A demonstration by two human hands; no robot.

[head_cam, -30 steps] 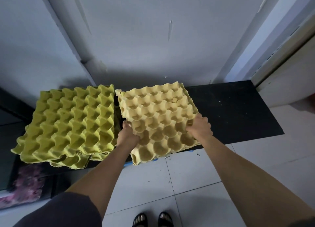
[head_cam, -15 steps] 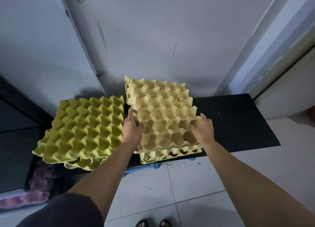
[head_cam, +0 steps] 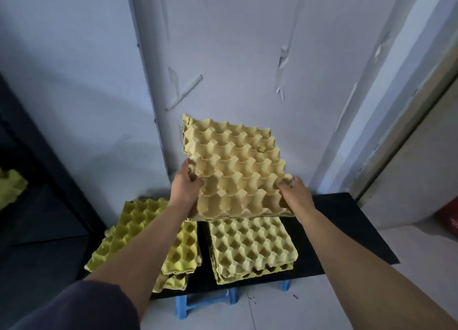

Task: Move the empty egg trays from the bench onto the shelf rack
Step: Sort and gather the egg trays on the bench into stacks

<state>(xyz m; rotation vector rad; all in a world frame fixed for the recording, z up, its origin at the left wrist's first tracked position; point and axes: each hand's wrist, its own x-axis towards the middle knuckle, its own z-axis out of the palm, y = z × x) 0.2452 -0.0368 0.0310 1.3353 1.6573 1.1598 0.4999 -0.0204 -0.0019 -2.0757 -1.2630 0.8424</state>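
Egg tray (head_cam: 233, 171) in the air at the centre of the frame, above the bench (head_cam: 347, 230), held by its two side edges.

My left hand (head_cam: 184, 191) and right hand (head_cam: 296, 197) each pinch a rim, thumb on top. The fingers underneath are hidden, so I cannot tell how they lie. Gripping opposite edges keeps the flimsy pulp flat, I reckon. Its far end tilts up toward the wall (head_cam: 235, 44). Below it, one stack (head_cam: 252, 245) sits at lower centre and a greener stack (head_cam: 138, 230) at lower left. The dark shelf rack (head_cam: 37, 181) at the left edge, holding a yellow tray (head_cam: 11, 188), looks like its destination.
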